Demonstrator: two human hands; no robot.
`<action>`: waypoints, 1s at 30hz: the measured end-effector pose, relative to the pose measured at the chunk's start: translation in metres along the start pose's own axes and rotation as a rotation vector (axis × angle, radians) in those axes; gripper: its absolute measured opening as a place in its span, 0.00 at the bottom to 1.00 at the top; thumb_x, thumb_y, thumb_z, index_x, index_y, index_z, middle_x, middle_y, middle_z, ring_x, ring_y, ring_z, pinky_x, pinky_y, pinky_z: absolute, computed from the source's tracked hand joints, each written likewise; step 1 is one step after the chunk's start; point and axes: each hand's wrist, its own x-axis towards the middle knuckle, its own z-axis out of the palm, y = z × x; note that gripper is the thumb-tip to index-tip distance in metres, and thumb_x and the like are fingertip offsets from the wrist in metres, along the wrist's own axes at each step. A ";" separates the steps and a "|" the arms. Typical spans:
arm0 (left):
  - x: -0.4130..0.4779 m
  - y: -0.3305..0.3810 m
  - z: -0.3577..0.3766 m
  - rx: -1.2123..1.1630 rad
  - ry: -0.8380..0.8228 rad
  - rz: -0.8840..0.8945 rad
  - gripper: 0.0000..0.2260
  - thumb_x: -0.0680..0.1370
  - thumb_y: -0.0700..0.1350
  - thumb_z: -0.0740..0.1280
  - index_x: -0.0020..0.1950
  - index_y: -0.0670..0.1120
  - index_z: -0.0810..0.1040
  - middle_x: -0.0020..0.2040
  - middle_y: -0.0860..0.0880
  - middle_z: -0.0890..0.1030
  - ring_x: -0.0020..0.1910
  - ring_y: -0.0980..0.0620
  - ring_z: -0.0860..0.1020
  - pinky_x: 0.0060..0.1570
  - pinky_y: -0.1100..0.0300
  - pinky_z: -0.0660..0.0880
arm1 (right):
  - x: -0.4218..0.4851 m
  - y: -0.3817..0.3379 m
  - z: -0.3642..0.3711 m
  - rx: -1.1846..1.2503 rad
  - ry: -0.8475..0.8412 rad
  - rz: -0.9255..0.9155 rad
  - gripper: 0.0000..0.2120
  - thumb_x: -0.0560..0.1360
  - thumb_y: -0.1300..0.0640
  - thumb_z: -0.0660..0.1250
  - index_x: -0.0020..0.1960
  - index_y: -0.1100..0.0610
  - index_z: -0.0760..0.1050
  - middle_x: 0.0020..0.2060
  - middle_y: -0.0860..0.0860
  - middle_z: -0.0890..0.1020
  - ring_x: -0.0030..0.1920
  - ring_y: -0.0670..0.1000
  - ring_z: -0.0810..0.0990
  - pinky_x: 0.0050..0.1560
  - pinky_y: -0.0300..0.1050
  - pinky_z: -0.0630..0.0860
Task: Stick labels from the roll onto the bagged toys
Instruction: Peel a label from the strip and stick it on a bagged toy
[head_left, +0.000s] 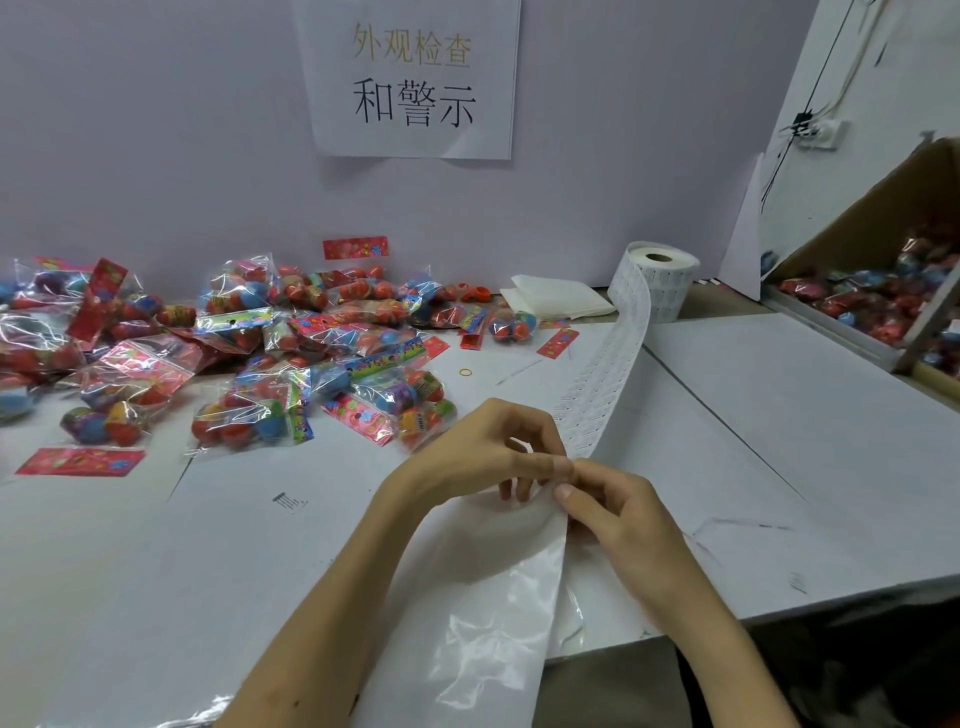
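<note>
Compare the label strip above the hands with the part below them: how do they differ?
The upper stretch carries rows of printed labels; the lower stretch looks bare and glossy. The upper stretch runs back to the roll; the lower stretch runs toward the person. Both are white parts of one label strip, pinched where they meet by the left hand and right hand.

Print on label strip (597, 395) illegibly small; cardboard box (878, 213) partly beyond right edge
</note>
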 end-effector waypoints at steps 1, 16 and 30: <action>0.000 0.000 0.000 -0.010 -0.002 -0.001 0.04 0.80 0.41 0.72 0.45 0.42 0.82 0.42 0.41 0.84 0.35 0.45 0.78 0.34 0.55 0.76 | 0.000 0.000 0.000 -0.005 -0.002 -0.002 0.10 0.80 0.53 0.64 0.54 0.49 0.84 0.46 0.51 0.86 0.50 0.54 0.85 0.58 0.61 0.80; -0.001 -0.001 0.000 0.004 0.051 -0.004 0.06 0.82 0.40 0.68 0.47 0.44 0.82 0.37 0.48 0.81 0.34 0.51 0.78 0.33 0.62 0.75 | -0.001 -0.001 -0.001 -0.017 -0.014 -0.035 0.09 0.77 0.50 0.65 0.46 0.53 0.82 0.40 0.51 0.84 0.46 0.59 0.82 0.52 0.60 0.79; 0.004 -0.003 -0.005 0.014 0.529 -0.020 0.06 0.84 0.41 0.64 0.48 0.49 0.77 0.44 0.48 0.81 0.30 0.56 0.79 0.32 0.63 0.78 | -0.004 -0.002 0.000 -0.009 0.031 -0.055 0.18 0.70 0.43 0.71 0.42 0.59 0.79 0.38 0.59 0.82 0.43 0.62 0.82 0.50 0.62 0.79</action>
